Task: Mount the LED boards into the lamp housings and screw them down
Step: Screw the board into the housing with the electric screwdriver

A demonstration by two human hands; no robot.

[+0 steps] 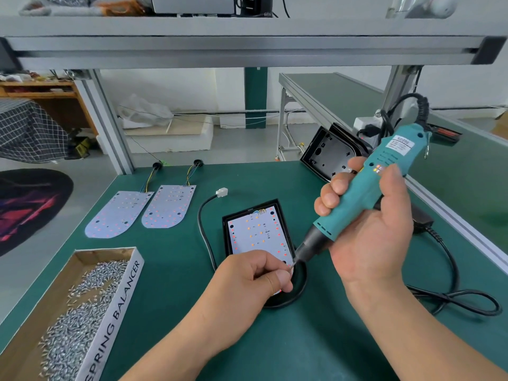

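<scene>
Looks like the screw-down step, at centre frame. Pinches a tiny shiny screw (292,266) in the left hand (255,274) over the lower right corner of the flat white LED board (257,235), seated in the black, round-ended lamp housing (226,237). Grips the teal plastic electric screwdriver (365,193) in the right hand (369,232), tilted, bit at the screw. Next, likely: stand it upright over the hole, free the fingers, drive.

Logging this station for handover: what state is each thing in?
Screwdriver: tilted, gripped by right hand.
Left hand: pinching a screw at the screwdriver's tip.
LED board: lying in the black housing.
Spare boards: flat on mat, unmounted.
Screw box: open, holding screws.
Rear housing: leaning, without board.
</scene>
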